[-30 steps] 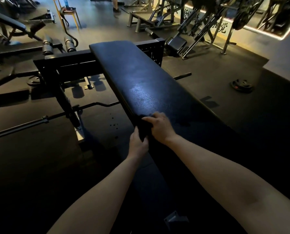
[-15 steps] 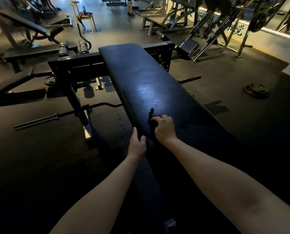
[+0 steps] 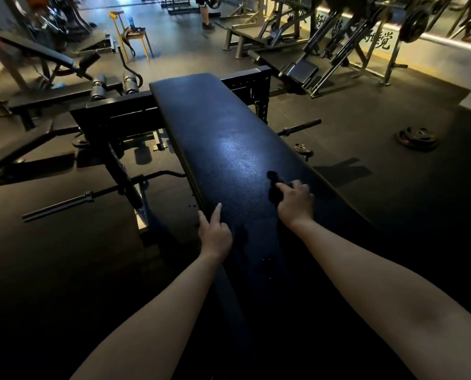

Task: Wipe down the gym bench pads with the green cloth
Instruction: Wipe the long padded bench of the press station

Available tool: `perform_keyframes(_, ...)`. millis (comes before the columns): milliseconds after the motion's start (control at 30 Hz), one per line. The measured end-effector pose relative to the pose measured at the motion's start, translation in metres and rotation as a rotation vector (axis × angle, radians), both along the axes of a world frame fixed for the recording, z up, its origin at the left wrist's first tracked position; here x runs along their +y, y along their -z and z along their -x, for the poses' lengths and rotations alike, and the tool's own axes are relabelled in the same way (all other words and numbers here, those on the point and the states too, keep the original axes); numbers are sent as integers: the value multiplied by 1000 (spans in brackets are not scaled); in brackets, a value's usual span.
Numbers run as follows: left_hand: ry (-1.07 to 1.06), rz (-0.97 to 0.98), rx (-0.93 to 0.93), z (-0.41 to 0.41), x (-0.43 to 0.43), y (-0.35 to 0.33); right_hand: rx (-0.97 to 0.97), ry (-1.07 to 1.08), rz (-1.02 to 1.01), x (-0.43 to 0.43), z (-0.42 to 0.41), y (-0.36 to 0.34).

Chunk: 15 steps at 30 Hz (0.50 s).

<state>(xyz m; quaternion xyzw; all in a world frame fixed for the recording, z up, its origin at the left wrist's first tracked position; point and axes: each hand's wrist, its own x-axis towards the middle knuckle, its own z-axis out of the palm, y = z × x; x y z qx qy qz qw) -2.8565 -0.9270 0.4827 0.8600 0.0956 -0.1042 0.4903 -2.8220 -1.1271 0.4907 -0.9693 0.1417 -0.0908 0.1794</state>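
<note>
The right hand grips the bunched cloth, the left hand rests released on the surface edge; so bunched, the cloth may miss strips.

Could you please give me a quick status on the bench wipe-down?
Right hand grips cloth on bench pad. Left hand rests on pad's left edge. Pad ahead unobstructed.
</note>
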Motion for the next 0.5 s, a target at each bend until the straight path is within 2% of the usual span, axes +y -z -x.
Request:
perform_keyframes(67, 9, -21, 28, -2, -1, -2, -6, 114, -17, -2, 2, 1)
perform_keyframes(133, -2, -29, 34, -2, -4, -5, -26, 119, -70, 15, 1, 2)
perform_keyframes(300, -46, -1, 26, -1, -8, -4, -30, -401, -141, 80, 6, 0)
perform_keyframes(367, -23, -24, 12, 1, -6, -2, 1, -483, -105, 76, 6, -3)
perform_keyframes(433, 2, -56, -16, 1, -3, 3, -26, -416, -80, 57, 1, -2)
perform_keyframes(500, 11, -86, -27, 0, 0, 7, -47, -262, -81, 28, -4, 0)
